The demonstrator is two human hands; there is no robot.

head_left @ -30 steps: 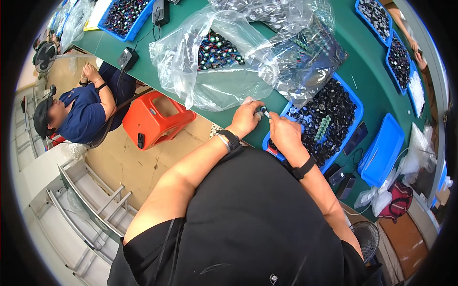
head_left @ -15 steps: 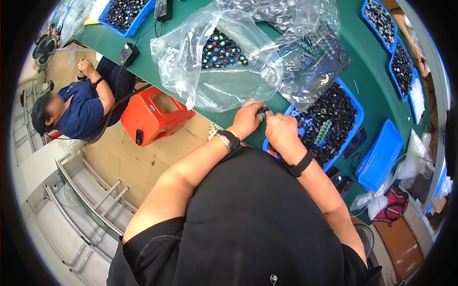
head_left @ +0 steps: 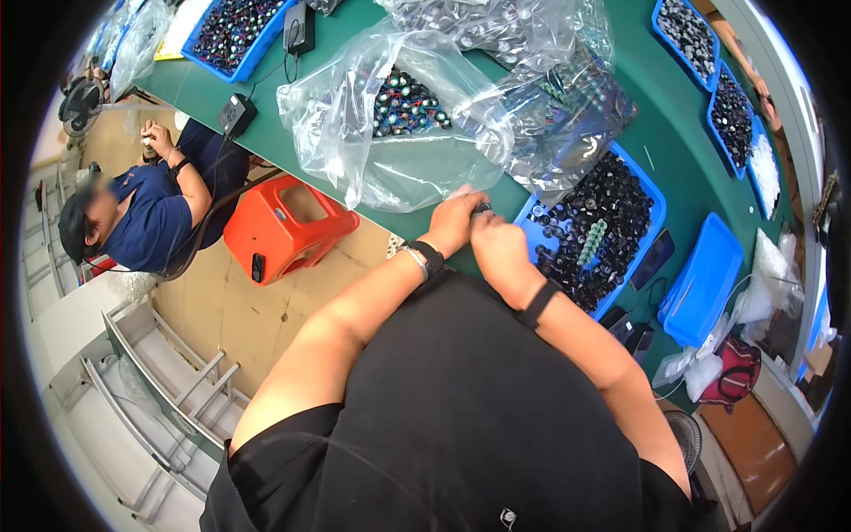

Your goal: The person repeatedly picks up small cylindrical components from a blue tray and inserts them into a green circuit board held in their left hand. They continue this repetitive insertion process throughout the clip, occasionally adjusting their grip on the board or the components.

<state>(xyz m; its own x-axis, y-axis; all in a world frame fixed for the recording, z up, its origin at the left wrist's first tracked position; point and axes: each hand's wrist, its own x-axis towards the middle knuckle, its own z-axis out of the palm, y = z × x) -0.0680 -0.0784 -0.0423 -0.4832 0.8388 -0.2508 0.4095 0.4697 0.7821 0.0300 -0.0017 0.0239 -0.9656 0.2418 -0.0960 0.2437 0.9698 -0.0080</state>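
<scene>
My left hand (head_left: 454, 224) is closed, pinching a small dark part (head_left: 481, 208) at its fingertips; the part's exact kind is too small to tell. Against it, my right hand (head_left: 502, 254) has its fingers curled and pressed together, and what they grip is hidden. Just right of my hands stands a blue bin (head_left: 654, 188) full of small black caps (head_left: 620, 208), with a strip of green pieces (head_left: 592, 242) lying on top. Beyond my left hand, a clear plastic bag (head_left: 417, 168) lies open around small wired round components (head_left: 406, 105).
More clear bags (head_left: 558, 133) are heaped behind. Blue bins of parts (head_left: 687, 40) line the far right, near another person's arm (head_left: 753, 71). An empty blue tray (head_left: 705, 279) lies right. A seated person (head_left: 146, 208) and a red stool (head_left: 288, 226) are left of the green table (head_left: 496, 197).
My right hand has shifted slightly left, closer to my left hand, uncovering more of the bin's near side. The whole view has turned a little.
</scene>
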